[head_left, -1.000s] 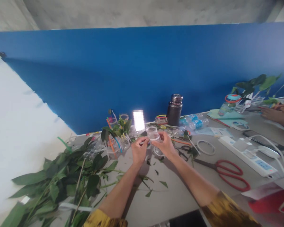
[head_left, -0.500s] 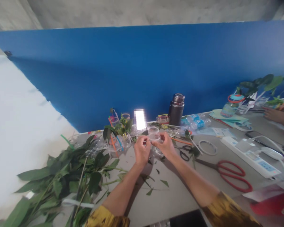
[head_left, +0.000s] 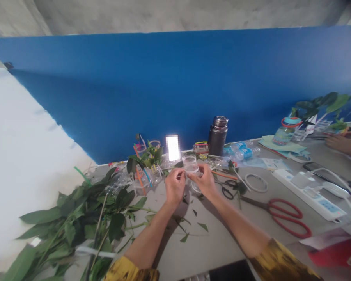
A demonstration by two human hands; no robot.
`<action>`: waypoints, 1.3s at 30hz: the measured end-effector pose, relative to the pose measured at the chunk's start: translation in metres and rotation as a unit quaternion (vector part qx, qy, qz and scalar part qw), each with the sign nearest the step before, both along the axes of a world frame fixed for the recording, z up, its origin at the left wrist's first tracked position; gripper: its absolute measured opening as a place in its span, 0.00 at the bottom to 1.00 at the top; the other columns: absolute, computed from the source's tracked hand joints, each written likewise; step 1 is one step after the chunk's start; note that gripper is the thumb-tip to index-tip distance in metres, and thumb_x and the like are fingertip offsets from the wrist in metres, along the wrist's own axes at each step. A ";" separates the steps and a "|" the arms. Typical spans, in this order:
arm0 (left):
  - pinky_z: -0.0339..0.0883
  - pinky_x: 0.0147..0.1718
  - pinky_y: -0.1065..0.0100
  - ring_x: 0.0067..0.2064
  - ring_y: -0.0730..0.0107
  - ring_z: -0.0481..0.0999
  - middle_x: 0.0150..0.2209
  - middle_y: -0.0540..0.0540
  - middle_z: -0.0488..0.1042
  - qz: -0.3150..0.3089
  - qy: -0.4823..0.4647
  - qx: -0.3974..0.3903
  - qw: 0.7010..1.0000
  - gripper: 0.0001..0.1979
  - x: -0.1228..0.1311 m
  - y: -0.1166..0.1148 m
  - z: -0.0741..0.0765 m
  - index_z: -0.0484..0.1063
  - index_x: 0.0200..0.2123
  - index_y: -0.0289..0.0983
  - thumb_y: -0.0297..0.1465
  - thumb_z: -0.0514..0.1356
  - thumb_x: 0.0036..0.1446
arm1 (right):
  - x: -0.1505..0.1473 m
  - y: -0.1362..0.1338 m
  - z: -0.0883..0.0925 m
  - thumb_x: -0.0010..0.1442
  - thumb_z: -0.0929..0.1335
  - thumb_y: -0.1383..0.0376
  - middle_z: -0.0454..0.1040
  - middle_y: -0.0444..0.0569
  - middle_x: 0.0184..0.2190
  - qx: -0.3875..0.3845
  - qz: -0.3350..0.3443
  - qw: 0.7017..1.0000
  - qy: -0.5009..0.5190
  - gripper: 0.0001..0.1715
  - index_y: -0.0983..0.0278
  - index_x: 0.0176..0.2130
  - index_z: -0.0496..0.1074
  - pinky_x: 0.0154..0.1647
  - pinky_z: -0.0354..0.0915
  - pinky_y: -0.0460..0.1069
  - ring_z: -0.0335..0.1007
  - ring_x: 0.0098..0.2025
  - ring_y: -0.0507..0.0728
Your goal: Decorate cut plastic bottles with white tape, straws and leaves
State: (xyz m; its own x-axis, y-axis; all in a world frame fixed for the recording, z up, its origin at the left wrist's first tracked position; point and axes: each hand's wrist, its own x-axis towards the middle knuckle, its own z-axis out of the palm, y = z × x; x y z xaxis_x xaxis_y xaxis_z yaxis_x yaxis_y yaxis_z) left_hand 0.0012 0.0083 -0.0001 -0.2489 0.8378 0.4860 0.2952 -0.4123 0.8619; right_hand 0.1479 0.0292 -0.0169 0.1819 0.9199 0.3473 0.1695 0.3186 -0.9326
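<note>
My right hand grips a clear plastic cup by its lower right side, thumb in front. At the cup's lower left, my left hand is closed with thumb and fingertips pinched together; whatever lies in the pinch is too small to make out. Below the cup, partly behind my right fingers, a clear round piece rests on the table. Small cut bits of leaf lie nearer to me, between my forearms.
Leafy branches cover the left side. Cut-bottle holders with coloured straws stand behind them. A dark thermos, bright screen, red-handled scissors, tape roll and power strip surround the workspace. Another person's hand is far right.
The clear cup has tilted slightly between my hands, and its top rim sits a little lower. Both hands stay in almost the same place.
</note>
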 end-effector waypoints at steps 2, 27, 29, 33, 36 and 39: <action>0.73 0.39 0.64 0.38 0.60 0.81 0.35 0.43 0.82 0.008 0.016 -0.016 1.000 0.05 0.000 0.000 0.000 0.81 0.34 0.39 0.32 0.64 0.59 | -0.001 -0.003 0.000 0.51 0.79 0.44 0.81 0.53 0.45 0.008 -0.003 1.000 -0.010 0.33 0.60 0.47 0.73 0.51 0.72 0.59 0.77 0.49 0.66; 0.77 0.43 0.61 0.37 0.65 0.80 0.34 0.46 0.81 -0.262 -0.378 -0.176 0.870 0.10 -0.016 0.009 0.009 0.76 0.27 0.37 0.32 0.72 0.45 | 0.014 0.006 0.015 0.50 0.78 0.40 0.83 0.52 0.44 -0.115 0.232 0.938 0.231 0.35 0.57 0.48 0.75 0.45 0.77 0.59 0.82 0.45 0.66; 0.77 0.40 0.62 0.36 0.66 0.80 0.32 0.46 0.80 -0.253 -0.414 -0.184 0.855 0.09 -0.020 0.011 0.008 0.76 0.28 0.37 0.30 0.72 0.42 | 0.019 0.010 0.017 0.50 0.77 0.39 0.84 0.53 0.43 -0.125 0.240 0.927 0.260 0.32 0.58 0.44 0.75 0.46 0.77 0.60 0.82 0.45 0.67; 0.77 0.35 0.65 0.34 0.67 0.80 0.31 0.47 0.80 -0.219 -0.478 -0.193 0.828 0.09 -0.026 0.014 0.011 0.74 0.28 0.38 0.28 0.71 0.43 | 0.033 0.019 0.021 0.56 0.71 0.35 0.84 0.55 0.43 -0.145 0.253 0.914 0.280 0.33 0.58 0.43 0.76 0.41 0.75 0.59 0.82 0.42 0.66; 0.76 0.33 0.67 0.33 0.68 0.80 0.31 0.46 0.81 -0.214 -0.492 -0.180 0.824 0.08 -0.029 0.015 0.016 0.73 0.27 0.38 0.26 0.70 0.45 | 0.045 0.022 0.022 0.60 0.64 0.30 0.83 0.55 0.39 -0.147 0.263 0.910 0.286 0.39 0.59 0.45 0.77 0.33 0.71 0.56 0.77 0.34 0.63; 0.76 0.32 0.68 0.32 0.68 0.80 0.31 0.45 0.81 -0.220 -0.488 -0.166 0.828 0.07 -0.032 0.015 0.023 0.74 0.28 0.37 0.25 0.69 0.45 | 0.057 0.024 0.020 0.59 0.60 0.26 0.80 0.52 0.33 -0.146 0.286 0.902 0.287 0.47 0.59 0.49 0.78 0.24 0.62 0.50 0.62 0.22 0.55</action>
State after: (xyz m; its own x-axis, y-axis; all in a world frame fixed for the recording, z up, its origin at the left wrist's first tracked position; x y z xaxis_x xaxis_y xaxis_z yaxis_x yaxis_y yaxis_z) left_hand -0.0306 0.0228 0.0229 -0.0223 0.9989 -0.0409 -0.7246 0.0120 0.6891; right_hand 0.2046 0.0532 0.0036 -0.2796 0.9572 0.0743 -0.4825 -0.0732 -0.8728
